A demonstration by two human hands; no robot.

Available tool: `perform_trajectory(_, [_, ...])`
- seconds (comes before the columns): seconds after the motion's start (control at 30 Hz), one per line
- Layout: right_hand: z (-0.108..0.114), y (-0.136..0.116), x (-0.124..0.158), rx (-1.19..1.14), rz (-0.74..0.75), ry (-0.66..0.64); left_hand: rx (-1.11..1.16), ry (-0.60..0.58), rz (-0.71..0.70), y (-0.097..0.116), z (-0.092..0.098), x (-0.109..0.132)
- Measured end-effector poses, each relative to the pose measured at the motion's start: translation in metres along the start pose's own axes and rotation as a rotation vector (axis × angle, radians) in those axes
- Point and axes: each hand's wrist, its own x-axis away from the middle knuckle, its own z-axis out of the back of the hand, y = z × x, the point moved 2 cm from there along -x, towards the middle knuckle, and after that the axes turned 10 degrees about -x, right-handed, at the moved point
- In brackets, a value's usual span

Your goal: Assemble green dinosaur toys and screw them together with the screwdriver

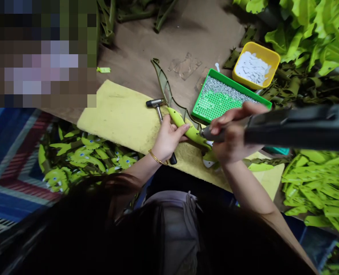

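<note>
My left hand grips a lime-green moulded plastic piece that lies on a yellow foam pad. An olive-green leaf-shaped frame joins that piece and stretches up the board. My right hand is shut around a black tool whose grey nose presses against the lime-green piece. A small steel hammer lies under my left hand, its dark grip poking out below. A gold bangle circles my left wrist.
A green perforated tray holds silver fasteners, and a yellow tub holds white pieces. Green plastic parts lie heaped at right and lower left. The pad rests on a brown board. A striped blue-red rug spreads at left.
</note>
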Motion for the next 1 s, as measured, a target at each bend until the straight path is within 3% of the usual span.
perform_trajectory(0.1, [-0.004,0.009,-0.031,-0.14,0.22,0.296,0.0,-0.031,0.041,-0.001,0.0,0.001])
perform_trajectory(0.2, [-0.003,0.033,-0.052,-0.04,0.085,0.371,0.002,-0.02,0.046,0.002,0.005,-0.004])
perform_trajectory(0.3, [0.001,0.055,-0.056,0.089,-0.033,0.353,0.006,-0.012,0.001,0.008,0.012,-0.01])
perform_trajectory(0.43, [0.009,0.068,-0.052,0.154,-0.024,0.331,-0.014,-0.051,-0.028,0.01,0.018,-0.014])
perform_trajectory(0.57, [0.016,0.081,-0.051,0.204,-0.116,0.217,-0.013,-0.069,-0.025,0.007,0.018,-0.014])
perform_trajectory(0.67, [0.021,0.089,-0.05,0.196,-0.093,0.174,0.001,-0.059,-0.026,0.007,0.018,-0.014])
perform_trajectory(0.87, [0.015,0.076,-0.052,0.172,-0.021,0.095,-0.009,-0.061,-0.038,0.007,0.017,-0.013])
perform_trajectory(1.0, [0.004,0.035,-0.058,0.098,0.103,0.259,0.015,-0.085,-0.028,0.008,0.017,-0.012])
